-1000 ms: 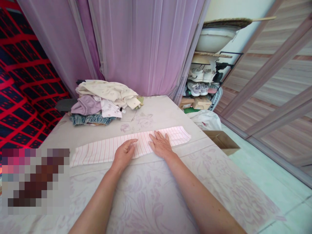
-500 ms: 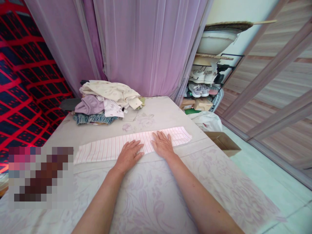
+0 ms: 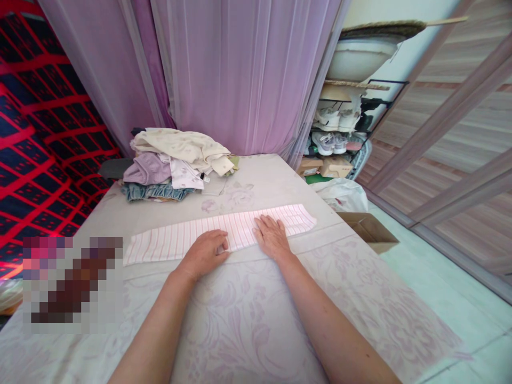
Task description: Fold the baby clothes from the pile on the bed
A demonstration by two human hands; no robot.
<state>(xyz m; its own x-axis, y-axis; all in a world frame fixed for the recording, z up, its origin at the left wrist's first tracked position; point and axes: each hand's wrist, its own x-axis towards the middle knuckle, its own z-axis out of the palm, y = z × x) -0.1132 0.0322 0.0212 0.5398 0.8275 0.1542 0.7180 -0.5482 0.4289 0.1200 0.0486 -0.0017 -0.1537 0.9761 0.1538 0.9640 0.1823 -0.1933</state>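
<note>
A white garment with pink stripes [image 3: 160, 242], folded into a long flat strip, lies across the floral sheet. My right hand [image 3: 272, 234] rests flat on its right half, fingers spread. Over the near edge, left of the strip's middle, is my left hand [image 3: 205, 253]; its fingers are bent, with the thumb apart from them. Nothing shows in its grasp. What kind of garment the strip is cannot be made out from its folds.
A heap of clothes [image 3: 168, 165] sits at the back left of the bed [image 3: 240, 330]. Purple curtains [image 3: 232, 80] hang behind. To the right stand a shoe rack [image 3: 336, 117], a white plastic bag [image 3: 344, 194] and a cardboard box [image 3: 372, 232]. A blurred patch covers the left.
My left hand has shifted slightly left and toward me, and its fingers have bent from lying flat. My right hand still lies on the striped garment.
</note>
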